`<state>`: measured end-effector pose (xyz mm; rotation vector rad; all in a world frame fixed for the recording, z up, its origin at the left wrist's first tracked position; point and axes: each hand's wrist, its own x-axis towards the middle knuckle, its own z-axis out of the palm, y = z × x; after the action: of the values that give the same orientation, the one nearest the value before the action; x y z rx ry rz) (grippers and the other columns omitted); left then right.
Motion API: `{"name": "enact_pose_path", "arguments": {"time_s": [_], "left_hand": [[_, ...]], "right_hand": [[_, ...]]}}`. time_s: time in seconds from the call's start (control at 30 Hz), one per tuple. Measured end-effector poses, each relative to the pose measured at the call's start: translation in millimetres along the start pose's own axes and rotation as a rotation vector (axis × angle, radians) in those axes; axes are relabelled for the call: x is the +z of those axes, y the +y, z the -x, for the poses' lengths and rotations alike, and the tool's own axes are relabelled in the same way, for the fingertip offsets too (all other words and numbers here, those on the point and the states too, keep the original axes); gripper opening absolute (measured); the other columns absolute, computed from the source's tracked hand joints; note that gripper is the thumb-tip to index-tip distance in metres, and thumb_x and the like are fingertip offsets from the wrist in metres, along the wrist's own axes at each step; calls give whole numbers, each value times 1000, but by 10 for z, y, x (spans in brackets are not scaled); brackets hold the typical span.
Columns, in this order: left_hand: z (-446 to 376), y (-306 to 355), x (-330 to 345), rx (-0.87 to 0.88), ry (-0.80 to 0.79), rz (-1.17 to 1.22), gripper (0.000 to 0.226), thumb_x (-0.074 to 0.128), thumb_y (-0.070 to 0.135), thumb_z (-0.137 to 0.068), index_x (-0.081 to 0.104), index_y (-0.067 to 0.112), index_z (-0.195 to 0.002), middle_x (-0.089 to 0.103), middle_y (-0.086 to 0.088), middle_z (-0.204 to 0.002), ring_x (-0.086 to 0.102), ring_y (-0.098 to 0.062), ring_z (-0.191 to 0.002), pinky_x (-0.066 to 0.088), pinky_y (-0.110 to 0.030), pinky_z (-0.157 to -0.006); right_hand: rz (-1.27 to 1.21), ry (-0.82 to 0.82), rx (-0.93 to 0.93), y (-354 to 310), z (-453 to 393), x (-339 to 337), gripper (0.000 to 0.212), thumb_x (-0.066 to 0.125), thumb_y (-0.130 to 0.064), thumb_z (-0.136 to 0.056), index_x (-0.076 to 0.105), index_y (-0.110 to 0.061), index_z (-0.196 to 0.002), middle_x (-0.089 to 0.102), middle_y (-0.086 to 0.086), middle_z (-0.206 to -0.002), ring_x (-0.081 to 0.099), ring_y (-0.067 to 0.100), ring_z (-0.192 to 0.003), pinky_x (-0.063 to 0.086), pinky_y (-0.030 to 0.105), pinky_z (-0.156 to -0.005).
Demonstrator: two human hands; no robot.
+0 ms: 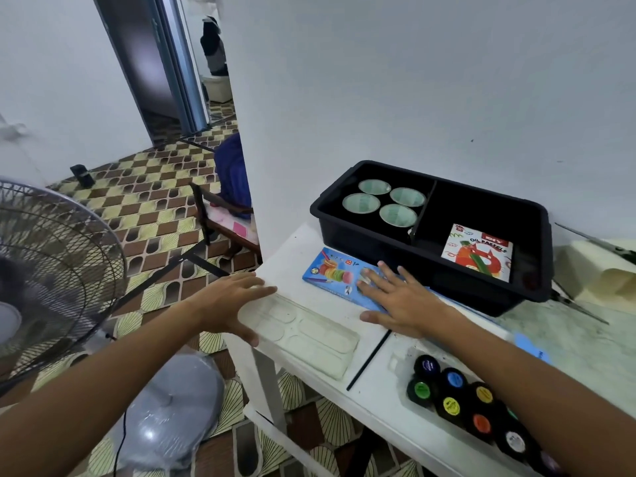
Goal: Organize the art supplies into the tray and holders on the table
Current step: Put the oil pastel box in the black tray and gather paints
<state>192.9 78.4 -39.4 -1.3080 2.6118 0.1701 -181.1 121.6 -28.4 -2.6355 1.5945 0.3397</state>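
White tabletop (309, 242) juts out over patterned floor, with a standing fan (51, 270) off beyond the left hand. The left hand (230, 304) lies flat, fingers spread, on the end of a clear paint palette (309, 335) that sits right at the tabletop's edge; it grips nothing. The right hand (399, 301), also flat and spread, presses the blue crayon box (340, 277) just in front of the black tray (430, 235), where four cups (385, 201) and an oil pastels box (478, 251) already sit. A careless nudge could likely tip the palette off the edge. Paint jars (461, 404) under the right forearm could be knocked over.
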Motion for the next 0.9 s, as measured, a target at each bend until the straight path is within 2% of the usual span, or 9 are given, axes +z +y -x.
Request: {"name": "enact_pose_path", "arguments": {"time_s": [0.13,0.27,0.37,0.5,0.63,0.77,0.83,0.9], "left_hand": [[8,33,8,-6,2,15,107,62,80,-65,16,40,-153,26,3,-158,18,-17,-146,21,-40,-117],[33,51,5,-8,10,23,106,64,78,-66,17,38,-153,27,2,-157,21,-17,-144,23,-38,-116],[62,70,-6,-32,-10,15,106,63,78,-68,15,38,-153,26,2,-157,21,-17,-144,24,-38,-116],[149,94,-39,-83,-17,14,107,59,81,-66,14,37,-153,26,3,-157,23,-16,-143,28,-38,-114],[244,130,-178,-103,15,12,113,47,86,-58,14,36,-154,26,2,-157,23,-17,-143,31,-39,-113],[276,210,-418,-98,106,114,111,48,87,-58,19,38,-153,28,1,-154,25,-17,-141,33,-39,-111],[243,308,-553,-75,140,234,107,53,87,-59,27,39,-150,32,4,-151,30,-16,-138,35,-38,-110],[176,446,-660,-45,196,377,99,60,84,-60,37,39,-145,40,7,-148,40,-13,-132,41,-34,-105]], "right_hand": [[-116,90,-112,-264,38,-81,96,6,-87,-76,-3,-32,-154,-10,4,-162,-21,18,-145,-11,37,-117],[-81,5,-223,-784,84,46,103,22,-94,-70,-15,-40,-148,-20,7,-157,-18,25,-145,-11,46,-116],[-86,-30,-189,-950,98,100,96,36,-82,-81,-3,-33,-154,-10,17,-161,-2,34,-149,4,48,-119],[-117,-9,-192,-979,116,11,81,45,-66,-90,9,-32,-155,4,18,-161,14,35,-146,20,48,-116],[-167,54,-193,-927,141,-128,72,48,-57,-93,15,-35,-154,10,14,-161,15,32,-145,19,47,-116],[-247,181,-171,-752,247,-298,65,50,-57,-92,28,-37,-151,16,8,-161,13,27,-147,17,45,-117],[-363,222,-149,-610,361,-359,61,54,-55,-91,36,-39,-147,19,2,-161,14,23,-147,19,43,-118],[-568,251,-100,-461,526,-416,57,58,-52,-87,45,-40,-141,30,-9,-154,25,16,-142,24,38,-114]]}}
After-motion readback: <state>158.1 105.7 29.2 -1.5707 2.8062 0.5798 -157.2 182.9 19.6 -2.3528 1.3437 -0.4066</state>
